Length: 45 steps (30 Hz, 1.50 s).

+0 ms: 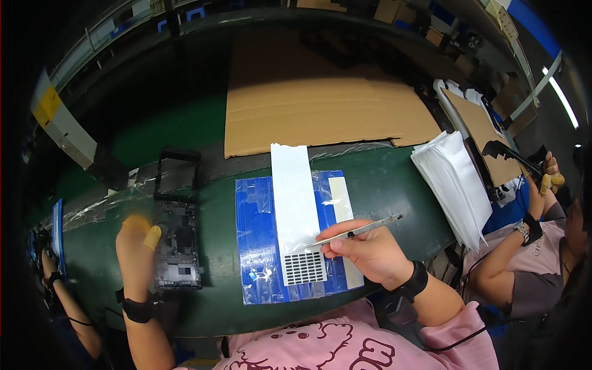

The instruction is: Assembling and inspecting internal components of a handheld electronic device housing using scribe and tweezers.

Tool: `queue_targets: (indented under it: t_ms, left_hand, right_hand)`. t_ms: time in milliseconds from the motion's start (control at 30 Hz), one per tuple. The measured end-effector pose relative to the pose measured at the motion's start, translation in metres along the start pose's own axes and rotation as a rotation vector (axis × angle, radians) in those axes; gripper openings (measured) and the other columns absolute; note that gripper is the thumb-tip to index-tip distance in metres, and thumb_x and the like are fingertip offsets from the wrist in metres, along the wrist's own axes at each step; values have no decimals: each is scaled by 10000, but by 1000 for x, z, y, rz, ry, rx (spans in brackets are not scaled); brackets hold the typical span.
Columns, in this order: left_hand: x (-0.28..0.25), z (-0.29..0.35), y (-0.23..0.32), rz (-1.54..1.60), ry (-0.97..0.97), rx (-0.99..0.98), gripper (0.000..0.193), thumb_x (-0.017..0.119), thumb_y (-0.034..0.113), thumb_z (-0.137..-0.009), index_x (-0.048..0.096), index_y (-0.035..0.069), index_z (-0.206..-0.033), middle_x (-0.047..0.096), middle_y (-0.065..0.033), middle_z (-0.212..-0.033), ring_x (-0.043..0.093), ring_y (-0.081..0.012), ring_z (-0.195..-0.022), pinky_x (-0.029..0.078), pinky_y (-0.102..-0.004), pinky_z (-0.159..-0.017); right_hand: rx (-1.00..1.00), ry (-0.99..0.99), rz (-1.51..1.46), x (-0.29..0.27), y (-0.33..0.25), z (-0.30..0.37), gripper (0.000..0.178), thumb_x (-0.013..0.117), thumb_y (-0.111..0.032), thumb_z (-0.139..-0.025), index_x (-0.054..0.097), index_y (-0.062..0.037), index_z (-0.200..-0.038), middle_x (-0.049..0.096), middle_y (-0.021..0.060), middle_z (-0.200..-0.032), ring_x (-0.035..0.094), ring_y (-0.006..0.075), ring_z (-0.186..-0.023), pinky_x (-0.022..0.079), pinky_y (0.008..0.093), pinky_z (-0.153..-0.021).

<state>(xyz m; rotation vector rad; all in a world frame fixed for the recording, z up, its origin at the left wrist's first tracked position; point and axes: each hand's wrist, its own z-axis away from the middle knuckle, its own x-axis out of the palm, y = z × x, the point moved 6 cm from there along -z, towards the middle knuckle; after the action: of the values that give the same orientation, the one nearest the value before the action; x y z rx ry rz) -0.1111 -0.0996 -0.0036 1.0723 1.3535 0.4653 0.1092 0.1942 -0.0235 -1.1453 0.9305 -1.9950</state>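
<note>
My right hand [372,254] is closed around a pair of slim metal tweezers [364,228]. The tweezers' points are just over a white backing sheet [293,191], above its grid of small black rectangular stickers [304,269]. That sheet lies on a blue board [256,240] wrapped in clear tape. To the left, my left hand [137,237], with yellow finger cots, is blurred, so its grip is not readable. Beside it lies a black device housing [176,246] with electronic parts inside and an open frame [177,174] at its far end.
A large cardboard sheet [320,105] covers the far side of the green table [394,191]. White sheets [453,185] are stacked at the right. A co-worker's hand [549,176] holds a black part at far right; another person's arm [71,302] shows at far left.
</note>
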Motion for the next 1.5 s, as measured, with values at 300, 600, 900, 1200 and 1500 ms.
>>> queue_targets:
  t_ms: [300, 600, 900, 1200, 1500]
  left_hand:
    - [34, 32, 79, 1060, 27, -208, 337, 544, 120, -832, 485, 0, -1141, 583, -46, -926, 558, -101, -724, 466, -214, -653]
    - [100, 38, 66, 1170, -107, -355, 328, 502, 123, -860, 466, 2, -1163, 568, -83, -1006, 573, -135, -857, 481, -253, -757]
    - [101, 39, 68, 1145, -76, -335, 329, 503, 114, -871, 449, 8, -1178, 561, -77, -1038, 564, -127, -889, 474, -256, -781]
    - [104, 43, 62, 1156, -104, -366, 365, 498, 190, -891, 434, 14, -1204, 550, -71, -1067, 555, -128, -929, 462, -258, -803]
    - [111, 43, 68, 1234, -106, -387, 372, 471, 165, -902, 391, 75, -1254, 532, -59, -1091, 544, -151, -930, 482, -299, -796]
  right_hand:
    - [-130, -85, -97, 1, 12, -5, 151, 555, -27, -829, 584, 40, -961, 603, 108, -898, 578, 138, -779, 473, 241, -698]
    - [-147, 34, -101, -1, 12, -1, 237, 545, -67, -854, 556, 54, -1057, 586, 123, -1009, 577, 174, -883, 474, 271, -785]
    - [-250, 110, 190, 9, 17, -8, 152, 573, -28, -818, 562, 32, -957, 607, 79, -779, 584, 102, -635, 456, 195, -515]
    - [-248, 151, 276, 7, 24, -9, 128, 600, -18, -794, 550, 21, -904, 593, 52, -754, 561, 64, -596, 420, 168, -471]
    - [-219, 143, 296, 7, 23, -9, 123, 600, -13, -792, 563, 30, -902, 603, 68, -768, 561, 70, -604, 428, 176, -485]
